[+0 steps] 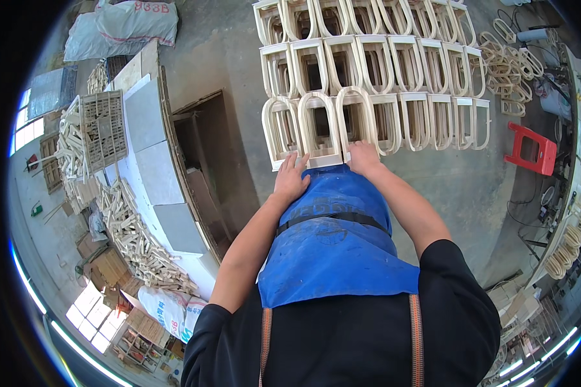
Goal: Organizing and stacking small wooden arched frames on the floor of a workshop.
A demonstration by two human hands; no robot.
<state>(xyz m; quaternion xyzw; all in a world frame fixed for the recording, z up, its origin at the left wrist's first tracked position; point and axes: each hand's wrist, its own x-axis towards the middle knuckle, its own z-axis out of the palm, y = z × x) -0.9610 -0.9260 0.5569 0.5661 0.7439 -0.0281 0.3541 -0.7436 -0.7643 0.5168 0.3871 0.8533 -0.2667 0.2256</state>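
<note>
Arched wooden frames (pixel 319 103), pale and U-shaped with a straight bar at the flat end, stand in rows in front of me. My left hand (pixel 293 178) is at the near bar of the front row, its fingers and thumb bent over the bar ends at the left. Close by, my right hand (pixel 364 158) is closed at the right end of the middle frame's bar, its fingertips partly hidden. Between the two hands runs the near bar (pixel 325 160) of that frame. A blue apron (pixel 336 251) covers my front just below.
A red plastic stool (pixel 531 149) lies at the right, with loose oval wooden frames (pixel 507 61) beyond it. To the left stands a long bench (pixel 155 155) with grey panels and piled wooden pieces (pixel 132 232). White sacks (pixel 124 27) lie at the far left.
</note>
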